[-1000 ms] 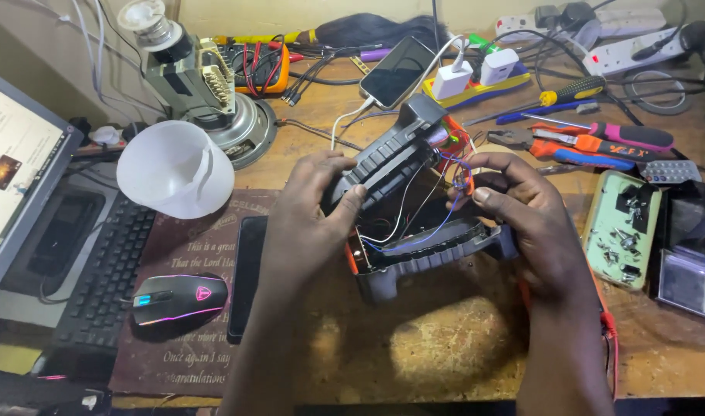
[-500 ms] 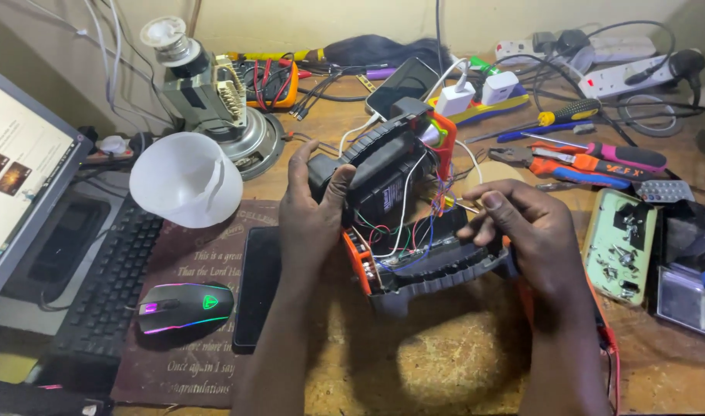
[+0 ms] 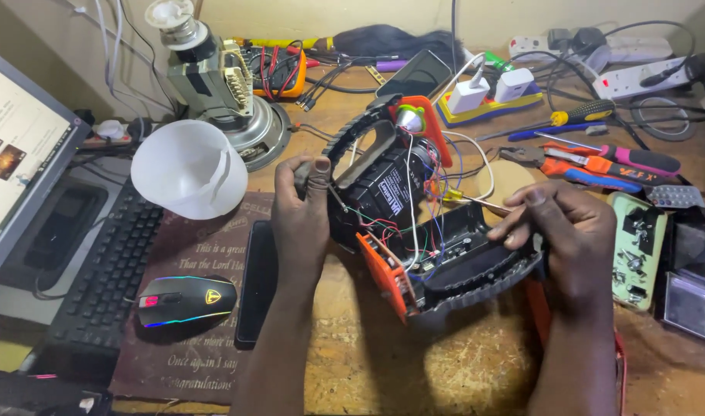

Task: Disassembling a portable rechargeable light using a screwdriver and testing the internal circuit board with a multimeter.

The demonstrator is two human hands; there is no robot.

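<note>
Hands on opened black-and-orange lantern casing (image 3: 414,223), mid-bench. We see left hand (image 3: 302,219) grip closed around its upper half, right hand (image 3: 568,235) grip clamped on lower half, wires exposed between. Mouse (image 3: 184,299) and keyboard (image 3: 98,277) lie left.

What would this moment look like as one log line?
left hand: grips opened black-and-orange plastic lantern | right hand: steadies its lower half | wires exposed | wooden bench
</note>
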